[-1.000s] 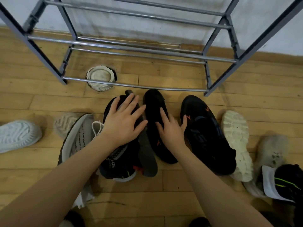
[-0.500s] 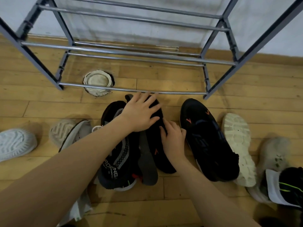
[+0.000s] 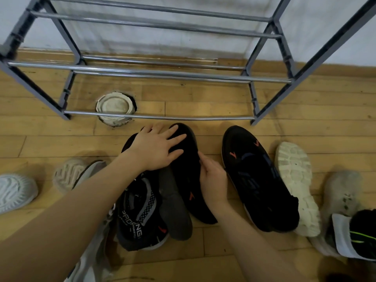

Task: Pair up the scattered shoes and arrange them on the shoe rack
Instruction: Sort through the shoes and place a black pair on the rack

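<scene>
Our left hand (image 3: 156, 148) lies spread flat over the toe of the black shoe (image 3: 188, 171) on the floor before the rack (image 3: 162, 118); our right hand (image 3: 213, 179) cups its side, fingers curled.

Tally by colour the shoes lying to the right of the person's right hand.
Black: 2, the shoe with red marks and the shoe with green stripes
Pale: 2, the cream shoe lying sole up and the beige shoe
Total: 4
</scene>
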The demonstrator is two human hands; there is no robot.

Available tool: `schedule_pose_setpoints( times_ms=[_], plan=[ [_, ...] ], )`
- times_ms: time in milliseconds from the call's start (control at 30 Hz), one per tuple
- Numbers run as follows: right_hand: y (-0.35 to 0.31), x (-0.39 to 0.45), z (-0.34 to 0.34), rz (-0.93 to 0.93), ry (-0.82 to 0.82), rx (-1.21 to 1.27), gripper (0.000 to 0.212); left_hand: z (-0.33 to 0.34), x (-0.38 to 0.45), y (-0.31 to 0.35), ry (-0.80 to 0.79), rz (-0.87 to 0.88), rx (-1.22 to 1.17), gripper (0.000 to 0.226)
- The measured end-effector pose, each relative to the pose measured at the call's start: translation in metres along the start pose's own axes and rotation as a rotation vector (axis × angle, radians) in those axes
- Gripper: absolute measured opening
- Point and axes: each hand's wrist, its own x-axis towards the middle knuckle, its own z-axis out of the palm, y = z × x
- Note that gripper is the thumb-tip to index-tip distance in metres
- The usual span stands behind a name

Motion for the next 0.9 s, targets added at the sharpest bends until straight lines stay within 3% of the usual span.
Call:
schedule_pose_setpoints(
  times_ms=[300,600,900],
  plan=[
    [-0.015,0.013,-0.052,-0.221,0.186,0.037,0.025,-0.010,-0.008,0.017,0.405,0.116,-0.108,0.053],
    [-0.026,-0.001,-0.108,-0.362,0.233,0.029,0.018,-0.053,-0.025,0.039,0.629,0.297,-0.051,0.035],
    [-0.069,-0.002,-0.125,-0.449,0.143,0.059,0.018,-0.042,-0.090,0.043,0.844,0.033,-0.295,0.034]
  ],
)
